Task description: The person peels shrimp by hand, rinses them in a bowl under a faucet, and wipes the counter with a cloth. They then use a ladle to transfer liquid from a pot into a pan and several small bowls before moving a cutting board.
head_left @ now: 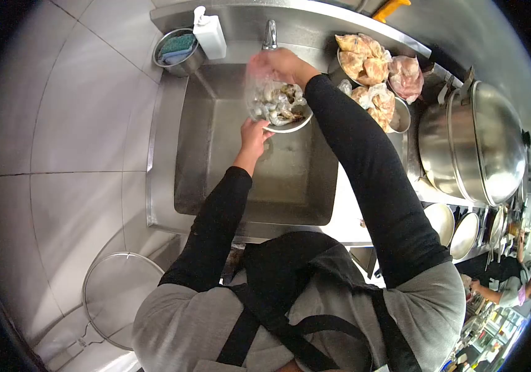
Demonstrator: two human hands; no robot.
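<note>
Bag of shrimp (272,99): in the head view, between our hands, over or in the bowl (290,129), we cannot tell which; long axis running from right hand towards left.
Right hand (279,64): nearer the bag's far end, fingers seemingly closed on its plastic.
Left hand (255,137): narrow, gripping the bowl's rim.
Below our hands: one sink (206,136).
Right of the right hand: three filled bags (364,59).
Counted: one shrimp bag, one bowl; shrimp overlap too much.
</note>
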